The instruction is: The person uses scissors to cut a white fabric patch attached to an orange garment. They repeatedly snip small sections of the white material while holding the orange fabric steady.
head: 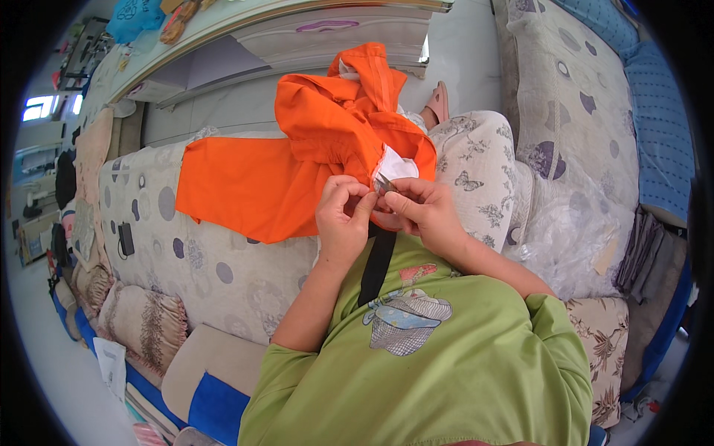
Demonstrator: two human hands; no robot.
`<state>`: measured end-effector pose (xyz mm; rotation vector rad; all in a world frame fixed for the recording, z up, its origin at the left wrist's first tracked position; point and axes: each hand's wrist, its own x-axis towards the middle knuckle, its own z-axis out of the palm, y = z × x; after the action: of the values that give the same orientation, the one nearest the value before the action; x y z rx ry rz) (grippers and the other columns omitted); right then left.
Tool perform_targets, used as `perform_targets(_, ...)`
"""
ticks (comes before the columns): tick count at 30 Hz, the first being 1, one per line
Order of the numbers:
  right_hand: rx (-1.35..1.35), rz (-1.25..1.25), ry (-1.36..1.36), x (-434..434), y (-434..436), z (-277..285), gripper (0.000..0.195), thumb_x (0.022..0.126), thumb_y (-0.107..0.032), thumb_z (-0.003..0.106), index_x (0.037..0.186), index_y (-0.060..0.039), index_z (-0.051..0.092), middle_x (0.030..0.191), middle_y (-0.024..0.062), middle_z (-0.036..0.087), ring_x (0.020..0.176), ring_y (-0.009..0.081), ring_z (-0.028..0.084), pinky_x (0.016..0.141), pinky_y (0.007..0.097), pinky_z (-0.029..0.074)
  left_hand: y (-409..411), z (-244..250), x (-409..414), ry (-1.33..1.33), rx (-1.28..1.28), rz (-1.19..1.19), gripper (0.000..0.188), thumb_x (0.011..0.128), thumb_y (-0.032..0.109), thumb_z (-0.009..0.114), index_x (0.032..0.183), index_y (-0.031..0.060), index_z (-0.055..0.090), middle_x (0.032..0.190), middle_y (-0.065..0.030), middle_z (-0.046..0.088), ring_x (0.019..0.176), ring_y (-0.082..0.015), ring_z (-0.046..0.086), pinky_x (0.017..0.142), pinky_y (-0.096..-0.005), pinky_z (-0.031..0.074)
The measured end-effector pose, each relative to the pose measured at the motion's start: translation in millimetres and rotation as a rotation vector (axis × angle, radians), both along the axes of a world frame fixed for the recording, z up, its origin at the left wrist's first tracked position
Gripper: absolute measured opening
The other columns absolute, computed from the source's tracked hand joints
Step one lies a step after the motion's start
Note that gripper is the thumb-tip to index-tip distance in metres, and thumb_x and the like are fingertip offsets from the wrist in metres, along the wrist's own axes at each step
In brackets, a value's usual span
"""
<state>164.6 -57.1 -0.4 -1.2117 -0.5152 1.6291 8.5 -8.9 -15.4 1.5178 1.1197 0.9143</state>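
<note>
An orange garment (245,184) lies across my lap and over the sofa seat to my left. A patch of its white lining (397,165) shows near my hands. My left hand (344,214) pinches the garment's edge between thumb and fingers. In my right hand (427,209) is a small pair of metal thread snips (385,183), its pointed blades at the edge of the white lining. The two hands are close together, fingertips almost meeting. What exactly lies between the left fingertips is hidden. A black strap (378,267) hangs over my green shirt below the hands.
A sofa cover with purple and grey dots (223,301) spreads to the left, bearing a black power adapter (126,240). Ahead stands a low table (234,33) with a blue plastic bag (131,19). Crumpled clear plastic (569,245) lies at right. Cushions (146,320) line the sofa back.
</note>
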Motion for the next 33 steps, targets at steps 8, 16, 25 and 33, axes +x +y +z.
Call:
perform_targets(8, -0.014, -0.053, -0.059, 0.9, 1.7, -30.1, 0.023, 0.092, -0.015, 0.060, 0.102, 0.0057, 0.064, 0.075, 0.0044, 0.064, 0.044, 0.0046, 0.043, 0.042, 0.0195, 0.034, -4.3, -5.2, -8.2, -0.677, -0.476, -0.303, 0.010, 0.083, -0.004, 0.065, 0.084, 0.0016, 0.057, 0.092, -0.0023, 0.054, 0.081, -0.0090, 0.052, 0.074, -0.0205, 0.042)
perform_targets(16, 0.335, -0.079, -0.612, 9.7, -13.8, -13.0, 0.017, 0.088, -0.009, 0.065, 0.098, 0.0037, 0.067, 0.071, 0.0052, 0.063, 0.058, 0.0111, 0.057, 0.053, 0.0250, 0.046, -3.1, -16.2, -5.1, -0.584, -0.451, -0.149, 0.010, 0.087, -0.004, 0.060, 0.090, 0.0030, 0.054, 0.095, -0.0008, 0.052, 0.082, -0.0065, 0.051, 0.073, -0.0199, 0.042)
perform_targets(25, 0.472, 0.018, -0.924, 7.7, -17.8, 7.8, 0.013, 0.082, -0.006, 0.068, 0.092, 0.0015, 0.066, 0.067, 0.0157, 0.062, 0.058, 0.0278, 0.061, 0.052, 0.0337, 0.048, -5.7, -12.0, 1.4, -0.601, -0.407, -0.163, 0.009, 0.087, -0.007, 0.058, 0.088, 0.0006, 0.053, 0.097, -0.0042, 0.050, 0.085, -0.0123, 0.058, 0.081, -0.0265, 0.050)
perform_targets(33, 0.489, 0.074, -1.096, 7.8, -15.4, 7.0, 0.012, 0.083, -0.008, 0.067, 0.090, 0.0005, 0.064, 0.066, 0.0155, 0.061, 0.057, 0.0299, 0.061, 0.051, 0.0358, 0.048, -5.8, -8.6, 2.7, -0.549, -0.335, -0.182, 0.009, 0.085, -0.007, 0.061, 0.087, 0.0005, 0.055, 0.099, -0.0049, 0.051, 0.086, -0.0116, 0.058, 0.081, -0.0257, 0.050)
